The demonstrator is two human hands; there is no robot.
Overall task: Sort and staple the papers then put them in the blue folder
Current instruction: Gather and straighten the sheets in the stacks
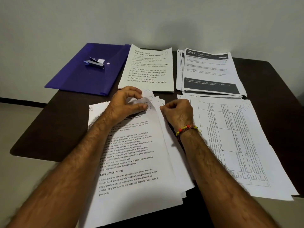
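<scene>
A fanned stack of printed sheets [136,158] lies in front of me on the dark table. My left hand [126,102] pinches the lifted top corner of its upper sheet between thumb and fingers. My right hand [178,112] is curled at the stack's right edge, fingertips on the fanned sheet corners. A blue folder [79,76] lies at the back left with a small stapler [94,63] on top. Other paper piles: one with large text [148,71], one with a dark header [209,71], one with a table grid [238,145].
The dark table [49,134] ends at the left and near edges. A pale wall rises right behind the piles. A bare table strip shows left of the front stack.
</scene>
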